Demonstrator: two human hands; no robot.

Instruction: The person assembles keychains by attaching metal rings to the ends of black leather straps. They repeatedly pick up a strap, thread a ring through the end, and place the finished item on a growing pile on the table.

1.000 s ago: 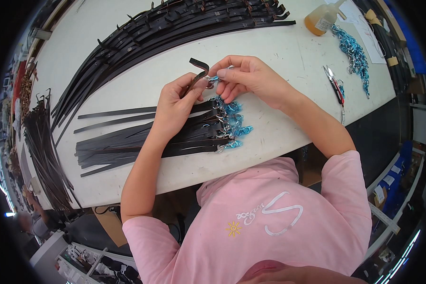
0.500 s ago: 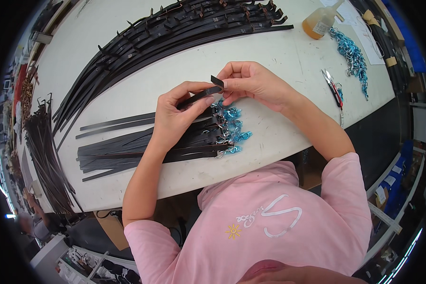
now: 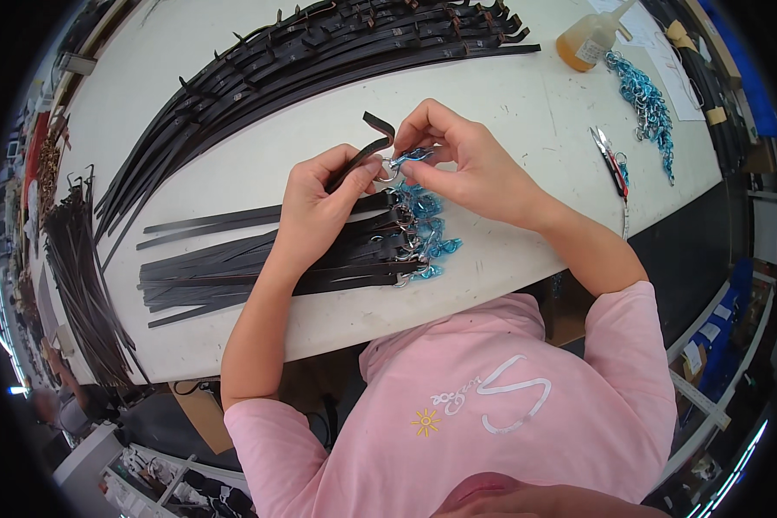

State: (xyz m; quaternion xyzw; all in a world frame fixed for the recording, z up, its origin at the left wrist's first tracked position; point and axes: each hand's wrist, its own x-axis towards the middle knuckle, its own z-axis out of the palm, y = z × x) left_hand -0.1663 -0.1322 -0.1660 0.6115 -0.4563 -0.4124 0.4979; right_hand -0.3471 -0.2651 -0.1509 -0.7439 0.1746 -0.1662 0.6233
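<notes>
White desk (image 3: 509,95) fills most of the frame, with a long fan of black straps (image 3: 319,52) across the top and a bottle of amber liquid (image 3: 583,43) at upper right. At centre, the left hand (image 3: 319,203) pinches the folded end of a black strap (image 3: 363,151), and the right hand (image 3: 466,164) grips a blue clip (image 3: 410,156) on a small metal ring against it. Just below lies a pile of finished straps (image 3: 276,263) with blue clips. The ring could slip from the fingertips, since the grip is fine and the strap end springs upward; scissors (image 3: 611,160) lie near the right forearm.
</notes>
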